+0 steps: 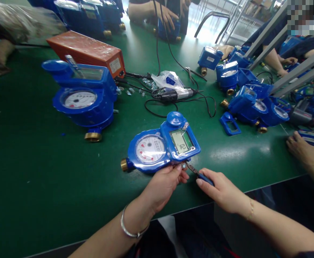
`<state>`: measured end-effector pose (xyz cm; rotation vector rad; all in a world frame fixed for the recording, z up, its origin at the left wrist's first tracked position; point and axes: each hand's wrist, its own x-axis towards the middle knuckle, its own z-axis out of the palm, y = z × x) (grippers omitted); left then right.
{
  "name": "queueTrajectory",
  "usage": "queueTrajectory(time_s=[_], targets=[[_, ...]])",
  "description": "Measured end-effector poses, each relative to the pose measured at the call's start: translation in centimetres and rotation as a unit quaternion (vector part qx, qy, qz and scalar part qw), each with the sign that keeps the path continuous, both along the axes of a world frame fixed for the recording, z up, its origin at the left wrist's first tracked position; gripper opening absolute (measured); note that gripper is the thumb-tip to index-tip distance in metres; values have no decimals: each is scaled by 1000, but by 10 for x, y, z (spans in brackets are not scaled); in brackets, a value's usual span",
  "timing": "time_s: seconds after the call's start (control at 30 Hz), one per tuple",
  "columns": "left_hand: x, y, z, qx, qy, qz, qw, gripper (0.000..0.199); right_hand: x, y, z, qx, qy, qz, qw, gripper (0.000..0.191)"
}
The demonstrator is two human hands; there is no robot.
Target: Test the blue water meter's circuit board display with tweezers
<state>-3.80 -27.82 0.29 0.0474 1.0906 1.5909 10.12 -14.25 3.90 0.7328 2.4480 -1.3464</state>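
Note:
A blue water meter (149, 148) with a round dial, a lit-grey number display and a brass threaded end lies in front of me on the green table. At its near edge, my left hand (165, 184) is closed, thumb and fingertips pinched around a small pale piece (183, 166) too small to name. My right hand (221, 188) grips blue-handled cutting pliers (205, 178). Their jaws reach to the meter's lower edge beside my left fingertips; what lies between the jaws is hidden.
Another blue meter (83, 98) stands at left, by an orange box (88, 53). Behind lie an electric screwdriver (175, 94), looping cables and a plastic bag (167, 79). Several meters (256, 104) crowd the right side. Co-workers' hands (304, 147) show at right and across the table.

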Motion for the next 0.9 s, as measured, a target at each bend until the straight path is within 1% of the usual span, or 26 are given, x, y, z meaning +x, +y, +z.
queueTrajectory(time_s=[0.07, 0.13, 0.17, 0.2, 0.23, 0.27, 0.3, 0.33, 0.37, 0.43, 0.5, 0.57, 0.6, 0.67, 0.73, 0.77, 0.8, 0.83, 0.87, 0.9], targets=[[0, 0, 0, -2, 1, 1, 1000, 31, 5, -1, 3, 27, 0, 15, 1000, 29], [1, 0, 1, -4, 5, 1, 1000, 32, 12, -1, 5, 18, 27, 20, 999, 25], [1, 0, 1, -5, 8, 0, 1000, 33, 15, -1, 5, 8, 55, 4, 998, 22], [2, 0, 1, -5, 13, -2, 1000, 33, 16, -2, 5, 1, 93, -28, 995, 20], [2, 0, 1, -5, 19, -6, 1000, 33, 16, -2, 4, -2, 139, -74, 988, 18], [2, 1, 1, -6, 26, -11, 1000, 33, 13, -2, 2, -3, 190, -124, 974, 19], [2, 1, 0, -8, 35, -19, 999, 33, 7, -3, -1, -1, 240, -167, 956, 21], [2, 1, 0, -10, 44, -30, 999, 32, -2, -3, -4, -1, 285, -196, 938, 24], [2, 2, -1, -12, 55, -44, 997, 31, -13, -4, -8, -4, 325, -210, 922, 27], [2, 4, -1, -20, 83, -78, 993, 27, -38, -6, -15, -13, 388, -206, 898, 31], [2, 5, -1, -31, 125, -116, 985, 21, -61, -7, -21, -16, 423, -203, 883, 32], [2, 2, 6, -45, 179, -164, 969, 16, -75, -9, -25, -21, 433, -213, 876, 31], [1, -2, 12, -51, 207, -192, 958, 14, -78, -9, -27, -23, 431, -222, 875, 30], [-2, -16, 30, -52, 266, -247, 930, 10, -80, -11, -31, -32, 423, -234, 875, 28], [-8, -37, 54, -30, 351, -299, 887, 6, -77, -12, -35, -38, 419, -239, 875, 26], [-13, -49, 65, -13, 420, -326, 847, 10, -75, -14, -38, -39, 416, -241, 876, 26], [-19, -61, 74, -1, 473, -322, 820, 13, -74, -15, -41, -41, 412, -243, 877, 26], [-26, -73, 80, -15, 519, -262, 813, 13, -72, -16, -44, -42, 407, -245, 879, 25], [-35, -82, 82, -59, 570, -154, 805, 13, -72, -18, -46, -42, 403, -246, 881, 26], [-44, -90, 82, -129, 611, -27, 780, 14, -71, -19, -48, -42, 400, -245, 882, 26]])
